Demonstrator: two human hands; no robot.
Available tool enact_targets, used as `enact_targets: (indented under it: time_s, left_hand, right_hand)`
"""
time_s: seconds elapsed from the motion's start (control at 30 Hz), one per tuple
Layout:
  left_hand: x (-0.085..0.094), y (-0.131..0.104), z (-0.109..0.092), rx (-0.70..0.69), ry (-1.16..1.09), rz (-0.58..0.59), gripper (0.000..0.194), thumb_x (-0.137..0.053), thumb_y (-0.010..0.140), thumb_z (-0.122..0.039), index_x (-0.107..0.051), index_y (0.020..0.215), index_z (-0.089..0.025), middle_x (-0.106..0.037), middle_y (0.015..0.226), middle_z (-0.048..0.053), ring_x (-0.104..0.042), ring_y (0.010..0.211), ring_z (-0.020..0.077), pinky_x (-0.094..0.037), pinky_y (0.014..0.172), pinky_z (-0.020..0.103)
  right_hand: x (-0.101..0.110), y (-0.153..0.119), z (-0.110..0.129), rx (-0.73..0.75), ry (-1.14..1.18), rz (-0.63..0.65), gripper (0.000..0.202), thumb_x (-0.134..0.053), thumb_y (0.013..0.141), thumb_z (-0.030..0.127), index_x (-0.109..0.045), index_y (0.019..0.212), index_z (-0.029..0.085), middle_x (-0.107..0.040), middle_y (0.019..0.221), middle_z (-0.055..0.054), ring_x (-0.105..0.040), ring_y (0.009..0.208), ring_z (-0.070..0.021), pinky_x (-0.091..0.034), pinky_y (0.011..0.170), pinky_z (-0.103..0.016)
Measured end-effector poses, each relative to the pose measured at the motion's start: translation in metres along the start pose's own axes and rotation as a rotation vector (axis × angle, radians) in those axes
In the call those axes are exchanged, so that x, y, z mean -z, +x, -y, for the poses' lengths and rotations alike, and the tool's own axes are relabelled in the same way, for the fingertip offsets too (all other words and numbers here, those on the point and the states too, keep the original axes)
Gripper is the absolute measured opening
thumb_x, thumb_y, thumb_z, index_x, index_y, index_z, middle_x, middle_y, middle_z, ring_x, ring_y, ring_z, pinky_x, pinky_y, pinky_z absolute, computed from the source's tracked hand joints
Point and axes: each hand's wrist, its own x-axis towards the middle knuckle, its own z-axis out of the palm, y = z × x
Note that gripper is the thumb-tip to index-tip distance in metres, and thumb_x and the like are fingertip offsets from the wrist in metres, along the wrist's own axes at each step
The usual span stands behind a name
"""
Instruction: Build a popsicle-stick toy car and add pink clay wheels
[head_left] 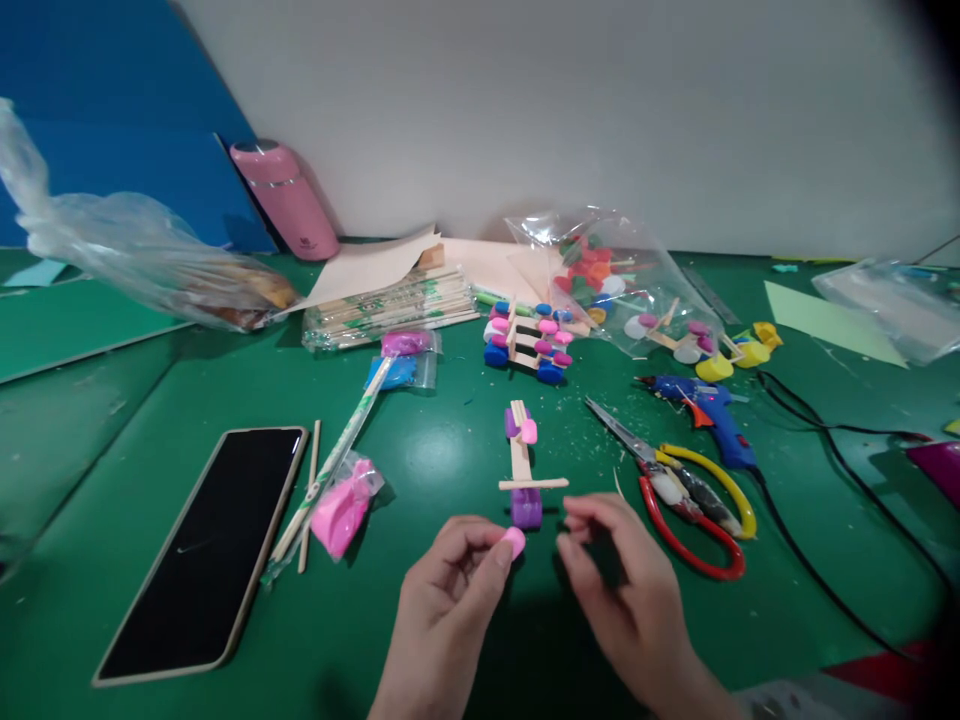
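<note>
Between the thumb and fingers of my left hand [454, 590] is a small piece of pink modelling clay [514, 541]. My right hand [626, 590] is held just to the right, its thumb and fingers apart with nothing between them. Right in front of both hands lies a small wooden-stick model [520, 460] with purple and pink parts and one stick across it. A purple piece [526, 508] sits at its near end, close to the clay. Beyond stand several similar stick models [529, 342] with blue, pink and white round parts.
Scissors [667, 490] and a blue glue gun [701, 405] with a black cord lie at right. A phone [206, 550], a bag of pink clay [346, 508] and wrapped sticks [337, 450] lie at left. Plastic bags and a pink bottle [287, 200] are at the back.
</note>
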Motion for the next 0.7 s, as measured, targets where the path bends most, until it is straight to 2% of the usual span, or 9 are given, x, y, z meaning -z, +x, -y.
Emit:
enact_targets:
  time_s: [0.1,0.23,0.37,0.5,0.7]
  left_hand:
    - [-0.005,-0.004,-0.001,0.168,-0.154,0.057,0.014,-0.069,0.066,-0.028,-0.065,0.070,-0.016,-0.059,0.068,0.000,-0.048,0.064,0.0101,-0.039,0.060,0.019]
    - [-0.008,-0.005,0.002,0.306,-0.274,0.097,0.015,-0.070,0.065,-0.027,-0.066,0.072,-0.015,-0.059,0.067,0.001,-0.046,0.058,0.0082,-0.037,0.054,0.019]
    - [-0.006,-0.005,0.009,0.335,-0.299,0.122,0.015,-0.070,0.065,-0.027,-0.066,0.073,-0.015,-0.057,0.064,0.000,-0.044,0.057,0.0075,-0.036,0.054,0.019]
    - [-0.006,-0.007,0.012,0.325,-0.290,0.139,0.015,-0.070,0.066,-0.027,-0.066,0.073,-0.015,-0.057,0.064,0.000,-0.043,0.057,0.0075,-0.036,0.056,0.019]
    - [-0.004,-0.007,0.010,0.266,-0.235,0.135,0.022,-0.071,0.064,-0.030,-0.067,0.080,-0.015,-0.058,0.064,0.000,-0.043,0.054,0.0066,-0.036,0.051,0.017]
  right_hand:
    - [-0.005,-0.011,0.008,0.205,-0.045,0.029,0.038,-0.058,0.073,0.011,-0.048,0.109,0.020,-0.053,0.091,-0.004,-0.052,0.081,-0.0154,-0.046,0.067,-0.027]
    - [-0.013,-0.012,0.010,0.259,-0.107,-0.010,0.036,-0.061,0.073,0.014,-0.049,0.107,0.018,-0.055,0.089,-0.005,-0.052,0.080,-0.0175,-0.046,0.066,-0.031]
    - [-0.013,-0.009,0.008,0.247,-0.186,-0.049,0.029,-0.060,0.076,0.017,-0.052,0.103,0.020,-0.055,0.086,-0.005,-0.052,0.076,-0.0178,-0.045,0.062,-0.032]
    - [-0.009,-0.008,0.008,0.228,-0.224,-0.030,0.023,-0.059,0.076,0.019,-0.054,0.098,0.023,-0.054,0.085,-0.004,-0.053,0.075,-0.0172,-0.045,0.061,-0.030]
    - [-0.002,-0.002,0.007,0.157,-0.118,0.014,0.021,-0.058,0.076,0.016,-0.054,0.095,0.023,-0.053,0.085,-0.002,-0.053,0.077,-0.0150,-0.046,0.063,-0.027]
